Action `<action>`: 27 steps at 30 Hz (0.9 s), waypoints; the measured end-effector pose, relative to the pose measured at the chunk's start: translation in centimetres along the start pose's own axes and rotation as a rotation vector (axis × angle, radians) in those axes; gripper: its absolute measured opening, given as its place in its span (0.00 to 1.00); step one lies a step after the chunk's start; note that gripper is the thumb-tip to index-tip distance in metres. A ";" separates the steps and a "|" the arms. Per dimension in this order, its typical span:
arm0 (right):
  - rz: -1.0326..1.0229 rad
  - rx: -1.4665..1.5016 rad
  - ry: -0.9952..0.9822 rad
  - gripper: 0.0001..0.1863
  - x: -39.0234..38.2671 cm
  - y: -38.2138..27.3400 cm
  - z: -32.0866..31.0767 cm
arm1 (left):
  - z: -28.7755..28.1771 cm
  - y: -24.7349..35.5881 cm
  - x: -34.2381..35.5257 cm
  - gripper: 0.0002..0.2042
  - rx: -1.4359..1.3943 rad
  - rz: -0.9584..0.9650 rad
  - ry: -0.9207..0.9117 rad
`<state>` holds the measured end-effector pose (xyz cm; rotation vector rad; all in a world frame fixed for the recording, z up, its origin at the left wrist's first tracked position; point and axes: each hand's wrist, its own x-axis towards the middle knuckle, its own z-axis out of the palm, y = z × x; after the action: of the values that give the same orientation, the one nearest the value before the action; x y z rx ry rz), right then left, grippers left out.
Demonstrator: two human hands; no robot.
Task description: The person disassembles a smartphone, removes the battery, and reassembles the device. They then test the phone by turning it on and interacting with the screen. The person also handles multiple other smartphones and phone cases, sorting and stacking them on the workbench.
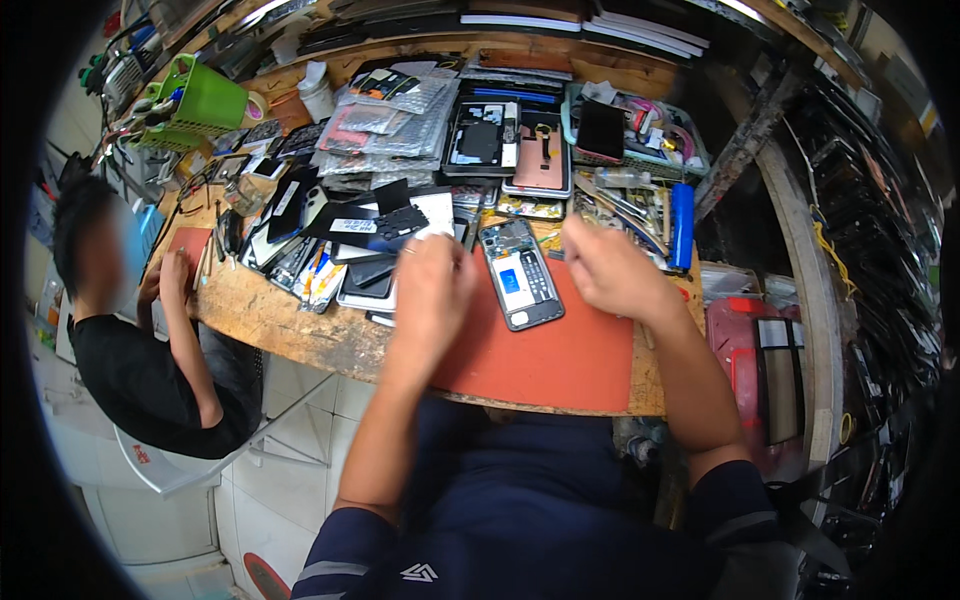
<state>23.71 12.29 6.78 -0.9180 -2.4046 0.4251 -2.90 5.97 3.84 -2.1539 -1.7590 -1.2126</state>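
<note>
An opened phone lies on a red mat between the left hand and the right hand, both curled, though whether either grips anything I cannot tell.

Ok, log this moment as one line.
phone: innards exposed, on orange mat | left hand: curled, left of phone | right hand: curled, right of phone | hand contents: unclear

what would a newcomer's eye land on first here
Probably the opened black smartphone with its inner parts showing, lying on the flat orange-red mat between the bare left hand and right hand. Next might come the bright lime-green plastic basket at the upper left, and the tall blue cylinder at the bench's right side.
</note>
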 end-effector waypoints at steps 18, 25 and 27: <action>-0.097 0.376 0.030 0.10 0.2 -3.2 4.1 | 1.4 3.2 -6.1 0.20 -0.568 -0.255 -0.192; -0.059 0.409 0.024 0.10 0.3 -3.6 4.1 | 1.8 2.7 -5.9 0.24 -0.643 -0.349 -0.254; -0.065 0.407 0.029 0.10 0.4 -3.6 4.2 | 1.7 2.7 -5.9 0.23 -0.637 -0.355 -0.244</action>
<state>19.19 9.55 5.11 -0.6560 -2.1967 0.8311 0.19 1.42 -0.03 -2.4605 -2.1460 -1.8815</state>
